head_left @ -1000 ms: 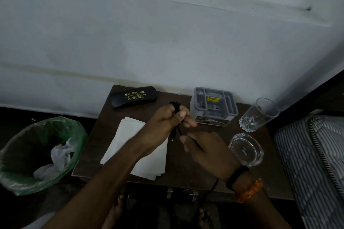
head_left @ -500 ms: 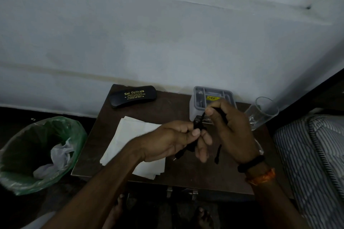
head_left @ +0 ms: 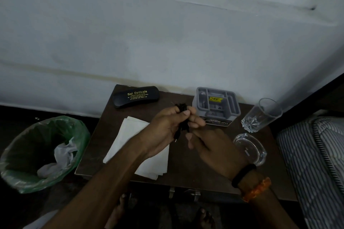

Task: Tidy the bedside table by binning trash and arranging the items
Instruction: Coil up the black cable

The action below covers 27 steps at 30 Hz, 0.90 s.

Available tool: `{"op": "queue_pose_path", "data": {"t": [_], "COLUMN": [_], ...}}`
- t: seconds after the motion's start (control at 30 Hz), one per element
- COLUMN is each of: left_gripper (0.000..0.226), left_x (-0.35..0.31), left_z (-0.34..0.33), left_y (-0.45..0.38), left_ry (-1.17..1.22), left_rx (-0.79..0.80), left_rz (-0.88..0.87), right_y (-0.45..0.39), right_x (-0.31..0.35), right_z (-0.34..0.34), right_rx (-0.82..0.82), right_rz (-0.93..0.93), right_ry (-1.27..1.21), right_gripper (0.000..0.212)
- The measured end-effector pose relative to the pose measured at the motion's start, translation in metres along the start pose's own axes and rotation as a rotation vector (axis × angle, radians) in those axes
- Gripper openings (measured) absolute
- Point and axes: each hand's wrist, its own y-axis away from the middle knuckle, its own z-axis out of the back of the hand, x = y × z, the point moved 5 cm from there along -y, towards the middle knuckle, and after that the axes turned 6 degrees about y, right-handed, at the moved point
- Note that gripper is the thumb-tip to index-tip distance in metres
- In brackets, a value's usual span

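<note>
Above the worktop (head_left: 104, 147), the left hand (head_left: 167, 126) clamps a bundled black cable (head_left: 183, 117); the right hand (head_left: 214, 147), at its four o'clock, hangs loosely curled, holding nothing visible.

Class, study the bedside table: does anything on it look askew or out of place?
The white paper sheets lie slanted and fanned unevenly, one corner poking past the table's front edge. Nothing looks spilled or broken.

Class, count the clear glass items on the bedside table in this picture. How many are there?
2. A drinking glass stands at the table's back right corner, and a glass ashtray lies just in front of it, beside the right hand. The arms may hide others.
</note>
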Motion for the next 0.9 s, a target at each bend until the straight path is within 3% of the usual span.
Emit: {"op": "queue_pose_path", "data": {"t": [0.17, 0.3, 0.5, 0.6, 0.7, 0.9], "left_gripper": [0.025, 0.025, 0.025, 0.046, 0.058, 0.069], "left_x": [0.010, 0.019, 0.020, 0.028, 0.030, 0.013], "left_z": [0.004, 0.003, 0.000, -0.012, -0.022, -0.022], "left_y": [-0.001, 0.000, -0.004, -0.011, -0.008, 0.012], "left_ry": [-0.386, -0.662, -0.556, -0.403, -0.207, -0.371], "left_rx": [-0.045, 0.013, 0.041, 0.139, 0.209, 0.203], "left_rz": [0.084, 0.166, 0.227, 0.347, 0.277, 0.296], "right_y": [0.003, 0.003, 0.002, 0.001, 0.001, 0.000], "right_x": [0.007, 0.006, 0.002, -0.002, -0.007, -0.010], "right_z": [0.011, 0.022, 0.033, 0.034, 0.032, 0.018], "right_rx": [0.020, -0.015, -0.171, -0.209, -0.224, -0.076], "right_rz": [0.096, 0.157, 0.203, 0.191, 0.163, 0.135], "right_ry": [0.090, 0.131, 0.120, 0.096, 0.053, -0.243], "right_gripper": [0.024, 0.019, 0.018, 0.019, 0.021, 0.034]}}
